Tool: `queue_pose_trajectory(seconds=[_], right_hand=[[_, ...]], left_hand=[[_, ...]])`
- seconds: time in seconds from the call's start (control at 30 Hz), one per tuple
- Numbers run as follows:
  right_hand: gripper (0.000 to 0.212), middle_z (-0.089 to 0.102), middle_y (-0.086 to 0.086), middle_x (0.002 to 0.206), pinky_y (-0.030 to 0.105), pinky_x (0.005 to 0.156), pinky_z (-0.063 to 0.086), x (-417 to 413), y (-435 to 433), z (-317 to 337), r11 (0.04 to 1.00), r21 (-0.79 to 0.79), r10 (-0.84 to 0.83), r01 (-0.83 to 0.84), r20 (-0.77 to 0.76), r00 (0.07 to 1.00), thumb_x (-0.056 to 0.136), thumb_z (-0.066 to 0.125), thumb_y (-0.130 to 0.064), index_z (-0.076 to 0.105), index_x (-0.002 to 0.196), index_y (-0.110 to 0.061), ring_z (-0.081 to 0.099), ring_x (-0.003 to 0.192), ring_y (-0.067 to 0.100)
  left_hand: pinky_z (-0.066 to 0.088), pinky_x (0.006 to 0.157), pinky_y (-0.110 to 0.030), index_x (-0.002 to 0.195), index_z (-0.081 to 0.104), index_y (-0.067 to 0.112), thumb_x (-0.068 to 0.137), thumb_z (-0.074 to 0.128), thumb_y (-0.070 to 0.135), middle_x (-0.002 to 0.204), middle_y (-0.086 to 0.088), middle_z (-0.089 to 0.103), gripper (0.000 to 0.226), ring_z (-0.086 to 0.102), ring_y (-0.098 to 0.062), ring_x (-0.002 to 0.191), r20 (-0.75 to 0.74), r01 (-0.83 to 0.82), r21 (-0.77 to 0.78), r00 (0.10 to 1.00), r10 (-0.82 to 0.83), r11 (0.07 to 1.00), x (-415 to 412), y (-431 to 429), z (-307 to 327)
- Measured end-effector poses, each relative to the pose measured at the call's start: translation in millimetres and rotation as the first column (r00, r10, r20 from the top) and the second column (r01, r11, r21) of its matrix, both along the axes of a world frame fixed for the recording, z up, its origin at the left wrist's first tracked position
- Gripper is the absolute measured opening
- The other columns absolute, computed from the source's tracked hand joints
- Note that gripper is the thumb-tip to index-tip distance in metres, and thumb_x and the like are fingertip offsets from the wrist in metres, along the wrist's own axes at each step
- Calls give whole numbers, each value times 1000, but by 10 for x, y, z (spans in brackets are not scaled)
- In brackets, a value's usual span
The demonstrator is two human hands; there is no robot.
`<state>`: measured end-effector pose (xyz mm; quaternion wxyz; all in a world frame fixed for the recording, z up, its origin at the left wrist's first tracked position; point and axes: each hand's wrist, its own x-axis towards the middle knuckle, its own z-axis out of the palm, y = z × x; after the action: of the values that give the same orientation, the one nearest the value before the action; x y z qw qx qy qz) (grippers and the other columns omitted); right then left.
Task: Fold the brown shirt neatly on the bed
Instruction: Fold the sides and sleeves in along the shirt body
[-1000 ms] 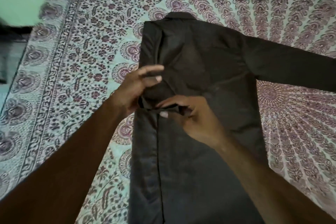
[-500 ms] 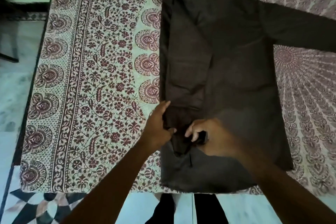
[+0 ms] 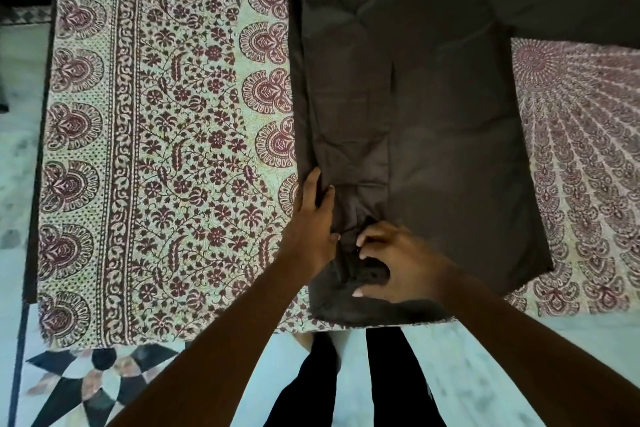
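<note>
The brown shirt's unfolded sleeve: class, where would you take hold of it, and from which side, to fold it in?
Far out toward its cuff, which runs out of view, coming from the right. The sleeve lies flat and straight, pointing away from the body of the brown shirt, so pinching both layers there should swing its whole length over.

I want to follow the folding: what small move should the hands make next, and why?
Probably smooth the cuff flat on the brown shirt and release it: left hand and right hand both pinch it near the hem, while the other sleeve lies unfolded.
</note>
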<state>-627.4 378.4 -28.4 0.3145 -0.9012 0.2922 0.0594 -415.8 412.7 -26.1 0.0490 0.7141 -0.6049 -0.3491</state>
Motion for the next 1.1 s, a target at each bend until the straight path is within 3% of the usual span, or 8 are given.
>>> queue_pose_trajectory(seconds=[0.13,0.27,0.5,0.63,0.73,0.9,1.0,1.1], right_hand=[[38,65,10,121,44,93,54,80,-161,-1,980,-174,-72,101,163,984,95,67,-42,72,113,-8,61,112,29],[47,49,11,154,47,113,43,243,-569,-168,936,-349,70,-39,77,995,101,53,-23,55,144,-5,42,147,30],[73,11,-4,173,53,126,17,610,-1539,-437,779,-446,373,-442,-237,897,105,25,-68,15,165,-27,15,159,16],[72,7,-9,173,62,123,14,723,-2179,-463,789,-519,226,-327,-249,942,100,22,-76,9,163,-43,14,159,16],[74,-4,-11,173,66,122,12,873,-2515,-357,862,-423,163,-281,-295,942,95,12,-79,-3,161,-48,3,160,19],[78,2,0,174,55,127,10,878,-2495,-305,813,-470,252,-343,-247,936,101,22,-72,8,165,-30,3,160,24],[76,2,-5,174,53,127,13,687,-2564,-404,754,-473,366,-457,-275,889,100,20,-75,7,164,-37,6,160,20],[74,4,-10,173,60,124,16,758,-2869,-404,827,-468,223,-312,-237,946,96,13,-79,7,162,-47,11,160,19]], left_hand=[[29,115,-63,159,25,20,82,74,51,167,2,-28,96,8,-37,153,182,54,-2,982,-53,999,-52,35,88],[21,117,-68,163,1,22,80,70,67,167,7,-26,117,-6,-30,157,251,89,89,962,-108,992,-39,90,-52],[19,112,-72,163,-7,25,79,68,70,168,9,-24,122,-8,-28,157,283,79,102,953,-105,992,-35,136,-187],[17,112,-70,163,-9,27,79,63,76,169,10,-25,121,-13,-27,156,271,87,84,957,-107,993,-1,169,-243],[19,111,-71,164,-2,25,76,67,75,171,6,-16,123,-6,-29,156,277,95,115,953,-124,989,4,133,-194],[8,118,-67,163,-4,14,78,76,60,169,-5,-10,125,-3,-33,157,289,92,189,946,-144,978,-97,-92,19],[21,114,-66,159,21,6,56,88,61,167,-15,17,135,22,-37,153,333,133,178,924,-186,975,-128,-105,-43],[26,110,-64,153,28,6,44,89,63,162,-17,31,137,34,-38,148,367,168,165,904,-219,972,-106,-60,-145]])
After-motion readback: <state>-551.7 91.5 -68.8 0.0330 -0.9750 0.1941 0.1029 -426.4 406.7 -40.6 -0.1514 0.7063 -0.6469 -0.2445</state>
